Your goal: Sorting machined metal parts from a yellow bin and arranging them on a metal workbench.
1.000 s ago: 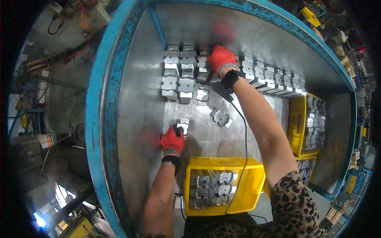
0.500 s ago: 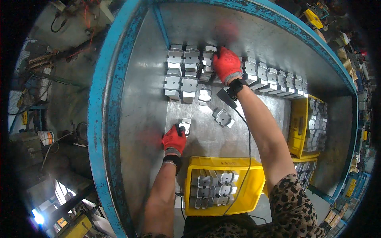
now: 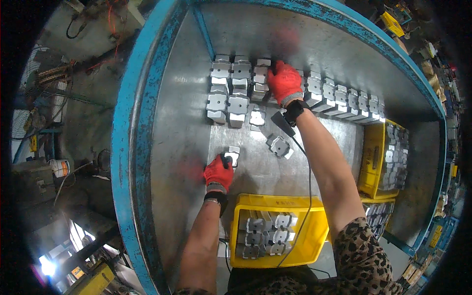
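Observation:
My left hand [image 3: 219,169], in a red glove, is closed on a small stamped metal plate [image 3: 232,153] above the steel tabletop. My right hand [image 3: 286,82], also red-gloved, reaches to the back row and rests over a stack there. Its fingers are curled down and what they grip is hidden. Just left of it stands a stack of metal plates [image 3: 260,74]. Farther left are taller stacks [image 3: 238,104] of the same notched plates, each with a centre hole. One plate [image 3: 257,117] lies in front of them, and another loose plate [image 3: 280,146] lies tilted nearer me.
A yellow crate [image 3: 314,231] partly filled with plates stands at the near edge. Another yellow crate [image 3: 372,162] is at the right. More stacks [image 3: 339,101] run along the back right. A blue frame [image 3: 129,147] borders the table. A black cable [image 3: 309,191] hangs beside my right arm.
The whole view has shifted slightly to the right. Both hands stay at nearly the same places, the left still holding its plate and the right still at the back row.

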